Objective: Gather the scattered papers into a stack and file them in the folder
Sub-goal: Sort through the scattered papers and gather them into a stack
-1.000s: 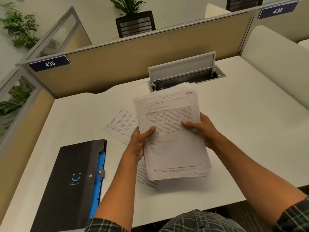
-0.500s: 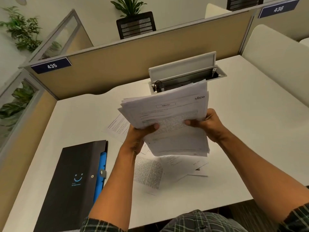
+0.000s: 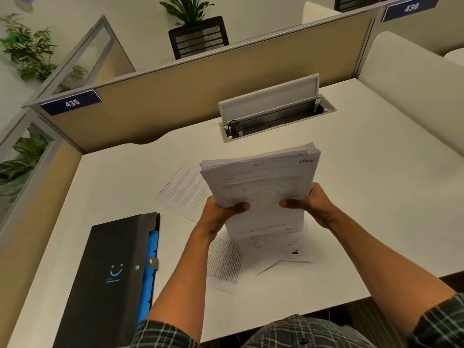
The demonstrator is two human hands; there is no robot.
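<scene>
A thick stack of printed papers (image 3: 261,182) stands nearly upright, its lower edge on or just above the desk. My left hand (image 3: 221,214) grips the stack's left side and my right hand (image 3: 313,204) grips its right side. Loose sheets still lie on the white desk: one (image 3: 183,189) to the left of the stack, a text-filled sheet (image 3: 224,262) under my left forearm, and others (image 3: 283,249) below the stack. A black folder with blue inner pockets (image 3: 108,280) lies shut at the desk's front left.
An open cable tray with a raised lid (image 3: 273,114) is sunk into the desk behind the papers. Tan partition panels (image 3: 175,96) wall the back and left. A white padded divider (image 3: 414,91) borders the right.
The stack has tipped from lying flat toward me to nearly upright, and its lower edge has dropped toward the desk. More loose sheets now show beneath it.
</scene>
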